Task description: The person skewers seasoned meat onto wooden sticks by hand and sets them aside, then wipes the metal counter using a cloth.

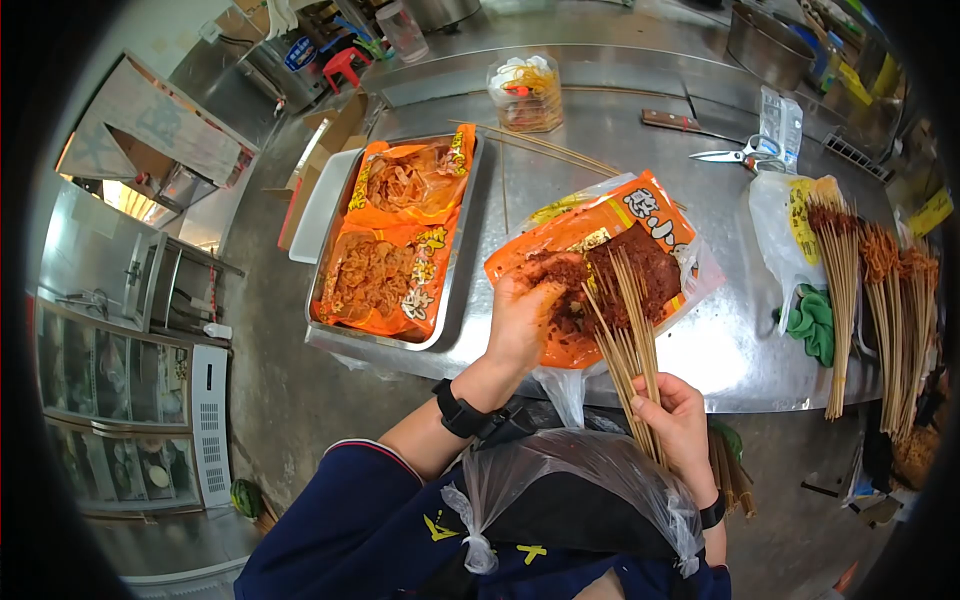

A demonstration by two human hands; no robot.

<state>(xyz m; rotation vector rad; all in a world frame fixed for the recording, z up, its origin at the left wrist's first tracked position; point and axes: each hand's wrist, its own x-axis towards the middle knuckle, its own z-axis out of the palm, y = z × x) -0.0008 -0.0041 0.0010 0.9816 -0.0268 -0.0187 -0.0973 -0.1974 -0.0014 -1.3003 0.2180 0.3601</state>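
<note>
**Two grips, one fan of sticks, several ways to spill**

Nearest the body, the right grip (680,415) is closed around a splayed bundle of thin wooden sticks (625,345) near their lower ends. The sticks cross at uneven angles; if that hold loosens, some could slide out or fall past the table's front edge. Squeezed too hard at the tail, the fan might spread wider.

The sticks' far ends lie against a dark red, oily mass (650,265). The left grip (522,325) touches that mass with smeared fingers; whether it pinches anything, I cannot tell. Greasy fingertips could slip on wood, and a stick tip pushed the wrong way might prick them.

The mass sits on an orange packet (560,240), with clear plastic (567,392) hanging over the front of the table (700,370). A forearm or sleeve catching that flap could drag packet and contents off, since the sheet looks slick.

On the right, loaded bundles (840,260) reach past the same edge, so a passing elbow could knock them down. On the left, a metal tray (461,225) holds two more orange packets (395,190); drips could reach it.

Farther back, scissors (747,155) lie with blades exposed, a cutting hazard for a careless reach.
</note>
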